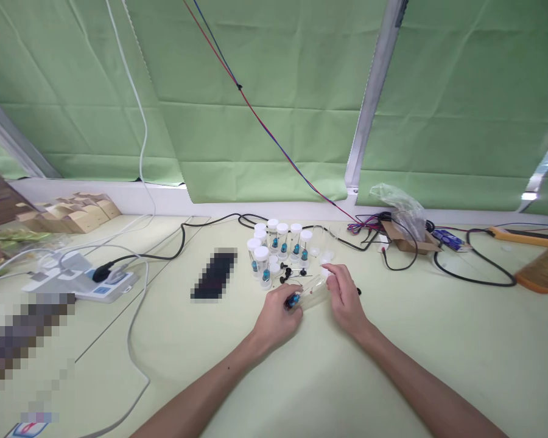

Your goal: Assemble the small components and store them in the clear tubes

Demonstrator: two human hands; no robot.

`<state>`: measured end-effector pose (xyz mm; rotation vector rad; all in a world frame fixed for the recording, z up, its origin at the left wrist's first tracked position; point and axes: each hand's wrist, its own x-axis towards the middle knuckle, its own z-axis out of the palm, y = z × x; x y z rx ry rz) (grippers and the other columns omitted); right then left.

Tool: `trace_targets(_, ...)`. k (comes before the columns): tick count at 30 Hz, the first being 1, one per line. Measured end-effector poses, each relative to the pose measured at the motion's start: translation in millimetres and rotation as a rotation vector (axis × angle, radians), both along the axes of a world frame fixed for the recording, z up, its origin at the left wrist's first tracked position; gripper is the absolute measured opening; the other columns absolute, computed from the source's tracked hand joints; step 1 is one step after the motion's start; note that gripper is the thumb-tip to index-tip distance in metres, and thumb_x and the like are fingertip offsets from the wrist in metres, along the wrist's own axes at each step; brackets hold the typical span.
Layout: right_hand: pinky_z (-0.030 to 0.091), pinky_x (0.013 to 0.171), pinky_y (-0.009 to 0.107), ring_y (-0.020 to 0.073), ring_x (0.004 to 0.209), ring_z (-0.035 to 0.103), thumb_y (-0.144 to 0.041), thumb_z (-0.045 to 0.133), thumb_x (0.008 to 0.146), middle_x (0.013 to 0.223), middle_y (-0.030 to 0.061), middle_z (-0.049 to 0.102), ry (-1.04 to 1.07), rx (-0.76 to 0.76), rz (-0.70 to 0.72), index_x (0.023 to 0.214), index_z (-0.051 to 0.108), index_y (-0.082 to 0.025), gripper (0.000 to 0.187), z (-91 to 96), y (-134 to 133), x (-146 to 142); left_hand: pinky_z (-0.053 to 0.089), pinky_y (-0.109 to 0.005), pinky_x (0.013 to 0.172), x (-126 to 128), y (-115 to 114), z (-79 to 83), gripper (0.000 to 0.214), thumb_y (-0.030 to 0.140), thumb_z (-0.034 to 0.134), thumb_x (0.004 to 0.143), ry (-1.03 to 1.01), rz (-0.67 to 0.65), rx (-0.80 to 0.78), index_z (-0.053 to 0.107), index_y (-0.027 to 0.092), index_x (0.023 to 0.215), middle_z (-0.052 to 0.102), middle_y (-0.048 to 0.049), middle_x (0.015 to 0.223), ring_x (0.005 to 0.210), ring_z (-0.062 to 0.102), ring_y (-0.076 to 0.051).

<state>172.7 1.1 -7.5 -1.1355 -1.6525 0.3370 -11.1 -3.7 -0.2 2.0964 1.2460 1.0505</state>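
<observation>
Above the table [319,389], gripping a tube [317,288] near its blue piece [293,300] with the left hand's [278,310] curled fingers; pinching a white cap [324,273] at the other end with the right hand's [347,298] nearly closed fingers; just short of capped vials [262,254].

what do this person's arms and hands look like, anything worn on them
Both the left hand and right hand are ungloved, with no watch or bracelet visible at the wrists. No sleeves show on the left forearm or right forearm; a small spot marks the left one.
</observation>
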Motion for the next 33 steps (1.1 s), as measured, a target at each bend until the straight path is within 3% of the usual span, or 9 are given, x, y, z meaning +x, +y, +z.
trace_targets(9,0.041,0.092,0.038,0.0221,0.105,0.052,-0.025,0.032,0.098,0.110,0.0084,0.053,-0.050,0.032,0.076,0.125,0.049,-0.023,0.031,0.7,-2.3,-0.5,0.045,-0.026,0.067,0.7,-2.5,2.5,0.036,0.003,0.051,0.065,0.007,0.001,0.006,0.067,0.016,0.095,0.066,-0.0035,0.086,0.072,0.057,-0.016)
trace_targets(19,0.044,0.088,0.038,0.0223,0.099,0.054,-0.027,0.032,0.098,0.104,0.0084,0.055,-0.115,0.026,0.103,0.129,0.047,-0.023,0.034,4.2,-4.2,1.1,0.046,-0.027,0.069,0.8,-3.1,7.1,0.037,0.004,0.052,0.064,0.001,0.014,-0.010,0.067,0.017,0.096,0.067,-0.0039,0.087,0.074,0.059,-0.017)
trace_targets(33,0.045,0.073,0.031,0.0185,0.077,0.057,-0.031,0.037,0.096,0.089,0.0045,0.059,-0.134,-0.046,0.106,0.109,0.051,-0.020,0.022,3.8,-0.9,8.7,0.046,-0.027,0.067,-1.5,-3.8,8.1,0.039,0.004,0.053,0.064,0.038,-0.022,-0.028,0.067,0.016,0.098,0.067,-0.0043,0.088,0.074,0.059,-0.017)
